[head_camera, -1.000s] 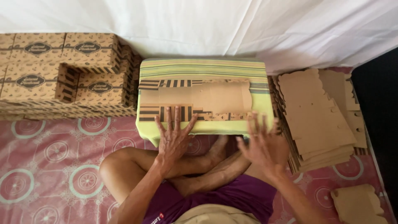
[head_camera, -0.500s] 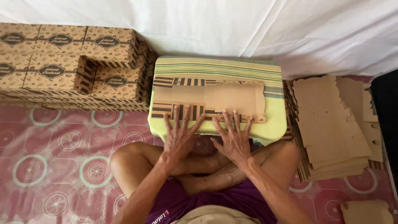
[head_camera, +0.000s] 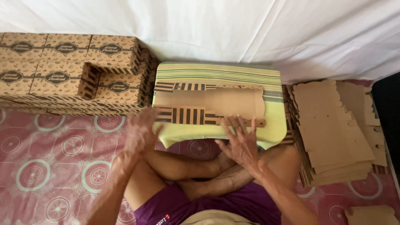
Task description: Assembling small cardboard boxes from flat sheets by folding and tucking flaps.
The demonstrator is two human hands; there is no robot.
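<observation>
A flat brown cardboard box blank (head_camera: pixel 216 104) with black striped flaps lies on a low stand covered by a yellow-green striped cloth (head_camera: pixel 275 133). My right hand (head_camera: pixel 239 139) rests with spread fingers on the blank's near edge, pressing it down. My left hand (head_camera: pixel 139 131) is blurred, held off the stand's left corner with fingers apart and nothing in it. My crossed legs sit just below the stand.
Several folded brown boxes (head_camera: pixel 66 71) are stacked at the left against a white sheet (head_camera: pixel 233 29). A pile of flat blanks (head_camera: pixel 333 129) lies at the right, with more cardboard (head_camera: pixel 371 214) at the bottom right. The floor mat (head_camera: pixel 50 166) is pink with circles.
My left hand has left the blank and swung out to the left of the stand. My right hand has stayed on the blank's near edge. The view has shifted slightly.
</observation>
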